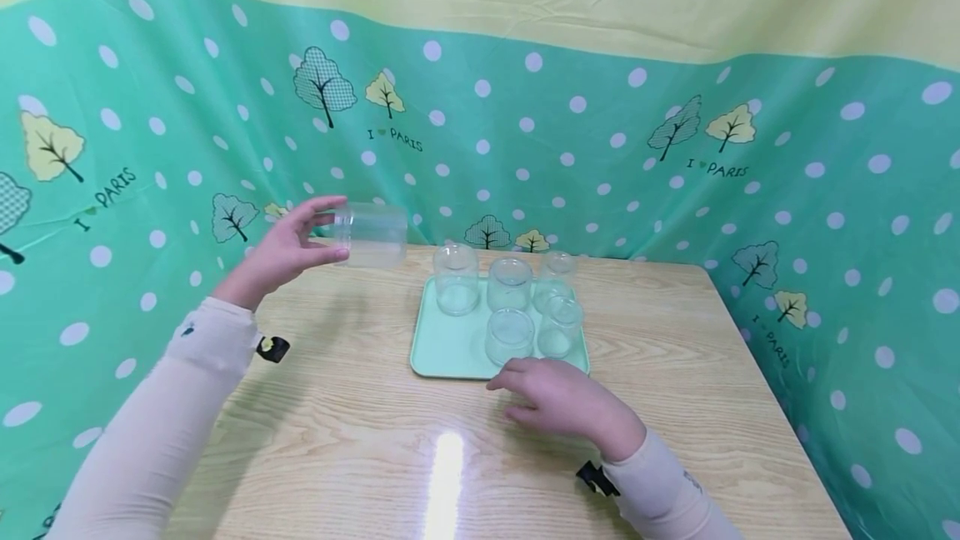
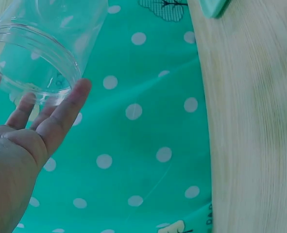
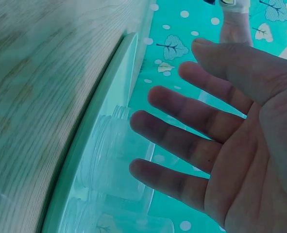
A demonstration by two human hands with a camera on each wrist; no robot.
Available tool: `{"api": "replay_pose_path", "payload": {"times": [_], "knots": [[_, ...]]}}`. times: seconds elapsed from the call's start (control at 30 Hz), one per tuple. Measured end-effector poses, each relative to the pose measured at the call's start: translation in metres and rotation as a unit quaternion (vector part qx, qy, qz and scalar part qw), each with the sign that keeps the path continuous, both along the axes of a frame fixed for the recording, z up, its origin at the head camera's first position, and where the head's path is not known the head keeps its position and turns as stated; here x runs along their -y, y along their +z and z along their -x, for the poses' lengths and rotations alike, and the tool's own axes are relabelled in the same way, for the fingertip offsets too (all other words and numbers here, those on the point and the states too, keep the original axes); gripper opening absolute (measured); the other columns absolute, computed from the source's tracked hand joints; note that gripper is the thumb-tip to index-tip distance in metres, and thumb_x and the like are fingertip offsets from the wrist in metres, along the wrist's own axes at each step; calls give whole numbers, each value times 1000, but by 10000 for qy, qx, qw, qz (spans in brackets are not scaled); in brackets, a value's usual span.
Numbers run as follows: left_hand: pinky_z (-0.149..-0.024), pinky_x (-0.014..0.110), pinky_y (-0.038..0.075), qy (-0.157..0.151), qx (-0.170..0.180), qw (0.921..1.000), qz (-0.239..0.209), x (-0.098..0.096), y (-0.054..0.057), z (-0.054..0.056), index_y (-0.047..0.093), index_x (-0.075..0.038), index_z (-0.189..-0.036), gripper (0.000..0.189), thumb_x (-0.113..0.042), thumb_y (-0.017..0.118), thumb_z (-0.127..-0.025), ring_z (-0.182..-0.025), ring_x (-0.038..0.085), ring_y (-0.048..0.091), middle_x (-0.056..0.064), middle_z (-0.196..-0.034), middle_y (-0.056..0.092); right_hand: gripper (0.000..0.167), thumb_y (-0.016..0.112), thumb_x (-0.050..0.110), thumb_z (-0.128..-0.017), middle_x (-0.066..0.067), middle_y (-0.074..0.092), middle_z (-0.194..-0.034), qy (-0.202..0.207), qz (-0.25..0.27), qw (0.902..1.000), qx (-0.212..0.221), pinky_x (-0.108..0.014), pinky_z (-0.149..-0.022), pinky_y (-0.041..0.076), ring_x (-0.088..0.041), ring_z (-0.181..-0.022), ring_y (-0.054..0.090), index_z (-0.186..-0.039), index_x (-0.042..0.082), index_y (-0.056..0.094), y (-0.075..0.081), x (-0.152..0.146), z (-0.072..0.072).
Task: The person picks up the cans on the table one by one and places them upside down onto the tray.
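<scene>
Up at the left in the head view, my left hand (image 1: 283,250) grips a clear jar (image 1: 375,233) by its threaded mouth. The jar lies sideways in the air, with its base pointing right. In the left wrist view, the fingertips and thumb spread around the jar's open rim (image 2: 46,90). My right hand (image 1: 564,403) hovers at the front edge of a pale green tray (image 1: 450,350), holding nothing. Its fingers are relaxed and apart in the right wrist view. Closest to it stands a short clear jar (image 1: 510,338), mouth down on the tray.
Beside the short jar is another small clear jar (image 1: 560,327). Behind them stand a tall jar (image 1: 457,280), a medium jar (image 1: 510,286) and a narrower one (image 1: 557,273). The wooden table (image 1: 337,440) meets a dotted green curtain (image 1: 525,148) at the back and sides.
</scene>
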State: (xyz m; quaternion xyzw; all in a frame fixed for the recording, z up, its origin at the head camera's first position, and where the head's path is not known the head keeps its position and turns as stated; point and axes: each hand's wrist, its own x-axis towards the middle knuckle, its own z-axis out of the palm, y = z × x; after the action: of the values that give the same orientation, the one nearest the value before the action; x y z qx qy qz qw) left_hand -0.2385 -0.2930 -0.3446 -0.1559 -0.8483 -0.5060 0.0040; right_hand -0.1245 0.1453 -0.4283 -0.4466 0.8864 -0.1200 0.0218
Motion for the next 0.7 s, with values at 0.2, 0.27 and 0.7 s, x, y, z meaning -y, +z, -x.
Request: {"api": "replay_pose_path", "payload": {"times": [0.2,0.27,0.7], "knots": [[-88,26,60,-166,-115,9991,-383,-3,-8,-4,38,-26,-157,82,-13,82,-88,-134,36,50,3,-162,34,33,73,27,-95,8,70,-118,-49,130,9997,-187,-31,-90,58,-10,-104,68,-127,20,70,0,-1,1],[-89,24,59,-173,-66,9990,-417,-4,-11,-8,39,-29,-156,82,-14,82,-88,-137,29,47,0,-162,34,32,74,27,-95,8,70,-118,-21,209,9994,-262,-31,-90,58,-10,-105,68,-126,20,71,0,-1,2],[-87,28,61,-670,-440,9887,-1267,-14,-22,-17,39,-15,-156,82,10,75,-86,-132,16,49,6,-160,35,31,73,30,-96,8,69,-117,-168,282,9985,-439,-31,-90,59,-10,-103,68,-125,20,71,8,-5,2]]}}
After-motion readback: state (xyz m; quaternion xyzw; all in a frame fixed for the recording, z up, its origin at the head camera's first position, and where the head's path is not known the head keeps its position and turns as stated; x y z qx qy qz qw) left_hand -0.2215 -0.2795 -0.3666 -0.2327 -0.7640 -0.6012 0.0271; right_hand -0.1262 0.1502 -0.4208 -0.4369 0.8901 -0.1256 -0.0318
